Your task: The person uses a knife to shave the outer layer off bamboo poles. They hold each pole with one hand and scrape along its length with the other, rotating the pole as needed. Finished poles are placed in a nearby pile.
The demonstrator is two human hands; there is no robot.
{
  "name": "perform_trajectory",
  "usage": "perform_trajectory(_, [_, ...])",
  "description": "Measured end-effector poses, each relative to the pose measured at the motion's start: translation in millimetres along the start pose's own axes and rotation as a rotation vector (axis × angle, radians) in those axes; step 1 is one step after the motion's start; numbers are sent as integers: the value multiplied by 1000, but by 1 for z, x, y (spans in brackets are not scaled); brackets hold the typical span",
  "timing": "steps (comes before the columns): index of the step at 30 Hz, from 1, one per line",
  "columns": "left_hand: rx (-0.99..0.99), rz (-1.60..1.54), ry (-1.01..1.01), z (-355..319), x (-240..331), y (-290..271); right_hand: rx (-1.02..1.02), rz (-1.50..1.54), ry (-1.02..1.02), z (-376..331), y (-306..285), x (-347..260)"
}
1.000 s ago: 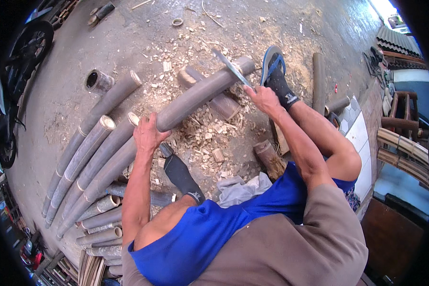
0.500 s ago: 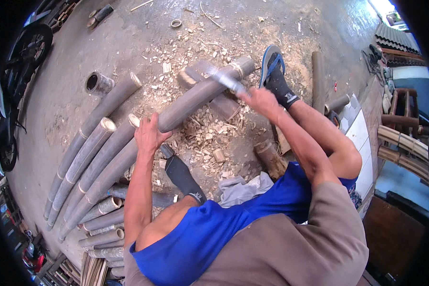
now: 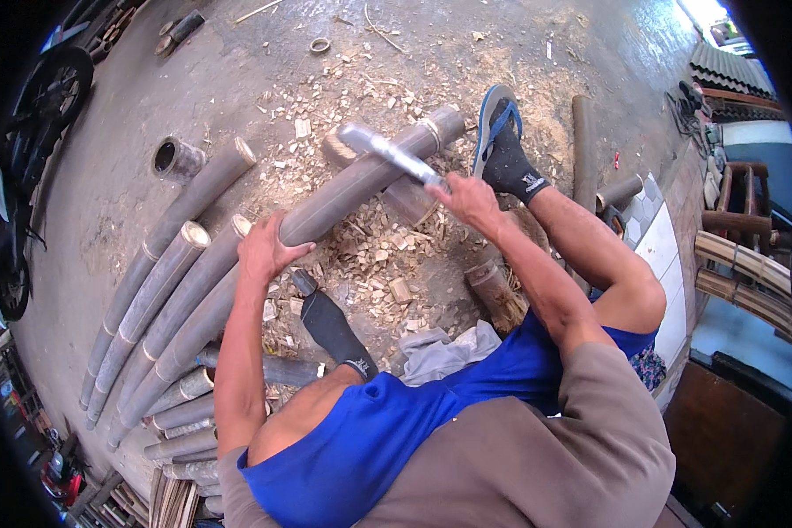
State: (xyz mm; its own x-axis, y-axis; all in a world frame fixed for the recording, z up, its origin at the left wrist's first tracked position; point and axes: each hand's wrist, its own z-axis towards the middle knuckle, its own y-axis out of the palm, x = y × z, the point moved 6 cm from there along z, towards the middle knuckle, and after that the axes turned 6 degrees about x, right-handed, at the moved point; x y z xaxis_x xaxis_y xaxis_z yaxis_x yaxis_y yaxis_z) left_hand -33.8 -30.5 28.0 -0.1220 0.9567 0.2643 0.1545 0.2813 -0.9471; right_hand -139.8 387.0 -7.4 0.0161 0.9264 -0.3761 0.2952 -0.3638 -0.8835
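Bamboo pole [image 3: 326, 198], long and grey, lies slantwise across a wooden block [image 3: 414, 198] on the concrete floor [image 3: 132, 114], its far cut end near a foot in a blue flip-flop [image 3: 499, 132]. Left hand [image 3: 264, 251] is pressed down over the pole's middle, fingers wrapped on it, steadying it. Right hand [image 3: 466, 198] is clenched round the handle of a machete [image 3: 387, 151]; the blade is blurred and sits low, at or just above the pole's upper part near the block. Contact cannot be confirmed.

Wood chips [image 3: 370, 255] lie thick under and beside the pole, so a good deal of trimming looks done. The pole is whole along its visible length, so work on it does not appear finished.

Other bamboo poles [image 3: 167, 264] lie side by side to the left, close to the worked pole. A short bamboo offcut [image 3: 176, 158] stands beyond them. A motorcycle [image 3: 26, 150] is parked at far left.
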Motion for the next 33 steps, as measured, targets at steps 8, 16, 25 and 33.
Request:
perform_trajectory(8, [-81,-5,-13,6,-2,7,28,-31,-3,3,10,12])
perform_trajectory(16, [3,29,-22,-2,5,0,81,135,116,-1,-6,11])
perform_trajectory(25, [-166,-24,-49,12,7,1,169,195,174,1,4,23])
perform_trajectory(33, [150,29,48,-10,4,8,45,105,66,-1,1,1])
